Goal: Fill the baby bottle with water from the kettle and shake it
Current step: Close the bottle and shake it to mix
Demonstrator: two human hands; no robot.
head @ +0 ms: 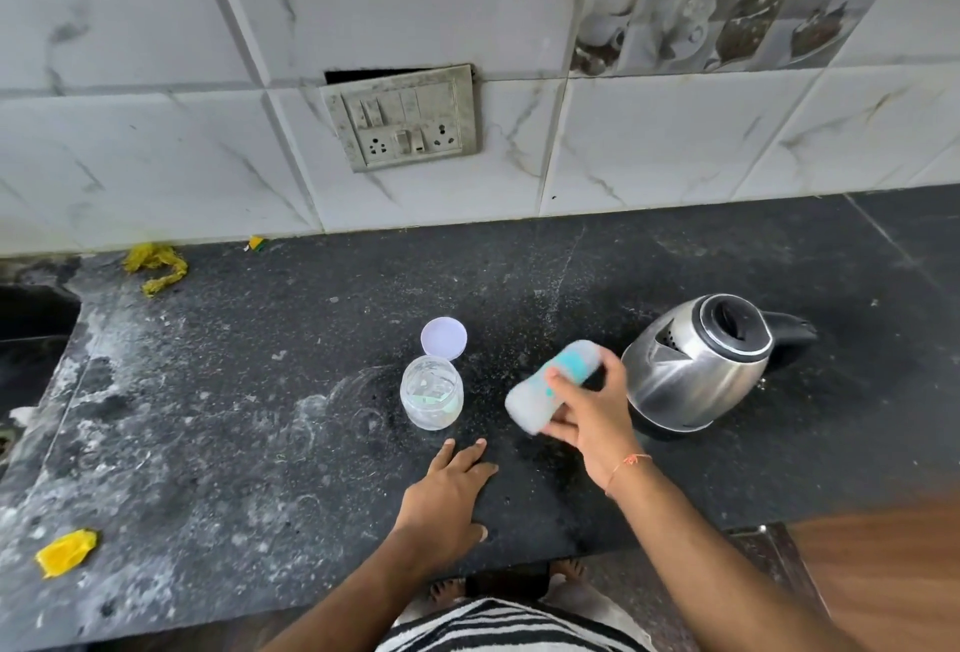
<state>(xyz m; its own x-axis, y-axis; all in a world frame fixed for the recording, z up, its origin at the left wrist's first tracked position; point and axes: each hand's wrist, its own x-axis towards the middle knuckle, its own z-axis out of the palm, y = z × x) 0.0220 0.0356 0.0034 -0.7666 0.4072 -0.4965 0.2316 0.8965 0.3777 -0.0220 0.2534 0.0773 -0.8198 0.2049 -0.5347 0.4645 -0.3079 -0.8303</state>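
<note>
Baby bottle (550,386): in your right hand (587,412), lifted off the counter (260,443), tilted approx. diagonal, one end up toward the kettle (696,365), other end down-left. Bottle blurred; body pale w/ teal patch. Contents: cannot tell through the blur.

Right hand: fingers wrapped round the bottle mid-body, thumb (563,381) across the near side. Closed grip. Thin orange thread (626,464) on that wrist.

Left hand (449,495): flat on the counter near its front edge, palm down, fingers stretched out and only slightly spread, holding nothing. Fingertips point toward the clear jar (431,394), not touching it.

Containers:
- Clear jar: upright, open-topped, mid-counter, left of the bottle. Looks to have clear liquid in it; level not readable.
- Round pale lid (444,338): lying flat just behind the jar, toward the wall side.
- Kettle: steel, black lid shut, black handle pointing to the right, standing just right of your right hand. Inside hidden.

Misc.: yellow scrap (65,552) near front-left corner of the counter; another yellow scrap at the back edge, left, by the tiled wall (156,264). Switch/socket plate (402,118) on wall above.
</note>
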